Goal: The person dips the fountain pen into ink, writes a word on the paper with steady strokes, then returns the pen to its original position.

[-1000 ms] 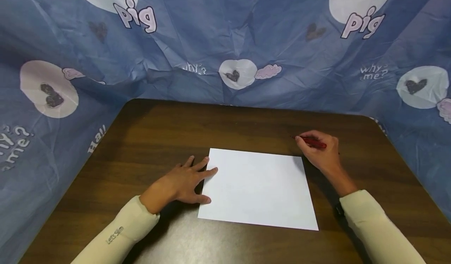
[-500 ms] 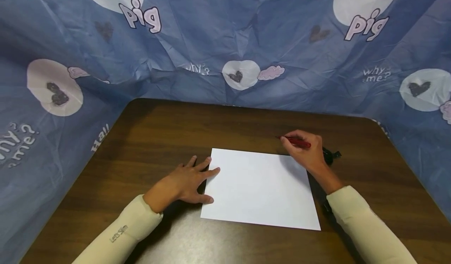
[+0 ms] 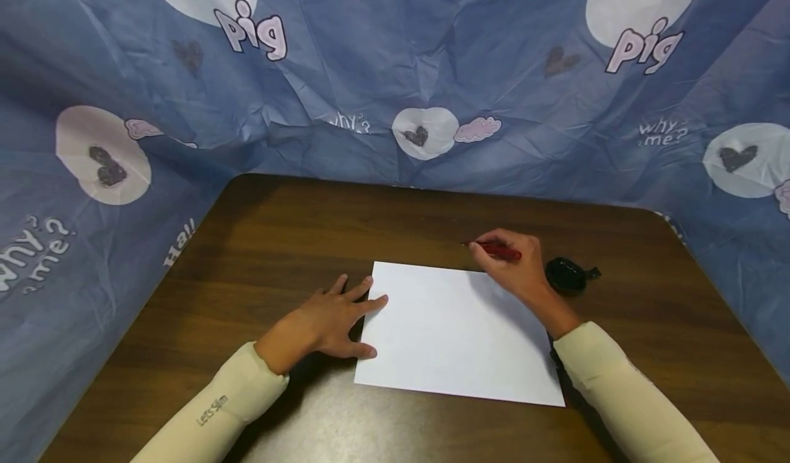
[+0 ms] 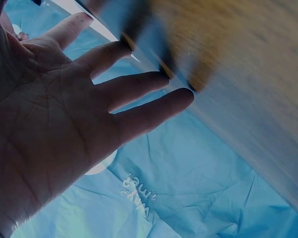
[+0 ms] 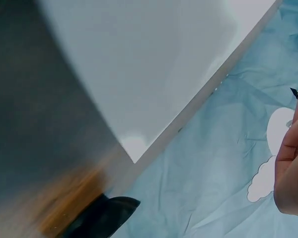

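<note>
A blank white sheet of paper (image 3: pixel 444 339) lies on the brown wooden table. My left hand (image 3: pixel 327 322) rests spread at its left edge, with thumb and forefinger on the sheet. In the left wrist view the palm shows, its fingers (image 4: pixel 149 116) straight and apart. My right hand (image 3: pixel 517 264) pinches a red pen (image 3: pixel 503 251) above the sheet's far right edge, the tip pointing left. The right wrist view catches the pen's dark pointed nib (image 5: pixel 294 92) beyond the curled fingers (image 5: pixel 290 168); most of the barrel is hidden there.
A glossy black rounded object (image 3: pixel 564 276) with a small knob on its right side sits just right of my right hand. Blue printed cloth (image 3: pixel 345 72) hangs behind and beside the table (image 3: pixel 296 223).
My right hand has moved left with the pen, from beyond the sheet's right corner to over its far edge. The black object behind it has come into view. My left hand stays put.
</note>
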### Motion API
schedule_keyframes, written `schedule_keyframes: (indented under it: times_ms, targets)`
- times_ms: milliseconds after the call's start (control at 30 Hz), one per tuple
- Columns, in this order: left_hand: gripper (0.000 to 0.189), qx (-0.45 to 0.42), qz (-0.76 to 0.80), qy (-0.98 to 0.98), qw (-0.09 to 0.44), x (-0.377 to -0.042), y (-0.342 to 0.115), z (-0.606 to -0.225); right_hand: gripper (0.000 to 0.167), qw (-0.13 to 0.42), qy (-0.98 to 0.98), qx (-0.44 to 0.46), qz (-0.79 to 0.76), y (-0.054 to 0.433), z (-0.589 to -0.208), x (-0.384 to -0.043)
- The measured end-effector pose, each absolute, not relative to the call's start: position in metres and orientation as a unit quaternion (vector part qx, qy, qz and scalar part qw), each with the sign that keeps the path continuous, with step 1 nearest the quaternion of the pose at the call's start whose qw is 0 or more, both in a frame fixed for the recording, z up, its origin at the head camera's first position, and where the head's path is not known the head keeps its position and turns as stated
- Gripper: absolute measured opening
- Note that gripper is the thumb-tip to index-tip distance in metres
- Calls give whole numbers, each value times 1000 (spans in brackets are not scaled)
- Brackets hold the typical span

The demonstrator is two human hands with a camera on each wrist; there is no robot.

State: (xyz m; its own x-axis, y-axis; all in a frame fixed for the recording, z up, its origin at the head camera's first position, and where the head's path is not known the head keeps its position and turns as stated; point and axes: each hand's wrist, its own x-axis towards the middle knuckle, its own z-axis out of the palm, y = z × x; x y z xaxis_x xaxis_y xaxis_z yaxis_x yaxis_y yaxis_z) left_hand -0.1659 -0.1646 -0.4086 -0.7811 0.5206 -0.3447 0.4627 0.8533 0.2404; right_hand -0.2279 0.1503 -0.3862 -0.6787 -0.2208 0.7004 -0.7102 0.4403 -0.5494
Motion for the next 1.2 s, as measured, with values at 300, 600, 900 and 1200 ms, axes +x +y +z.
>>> schedule_keyframes:
  times_ms: [300,600,900,1200]
  targets:
    - [85,259,63,942,205,-164,-164,-411,11,251,-811,280,449,145,-406,-238]
    - [85,257,67,942,205,-164,-164,-411,7,226,-816,283,451,143,-420,-245]
    - [85,253,67,942,209,-165,-165,-412,12,183,-784,365,468,126,-426,-244]
    - [86,251,59,943,212,-167,-163,-411,9,118,-822,369,418,115,-429,-240]
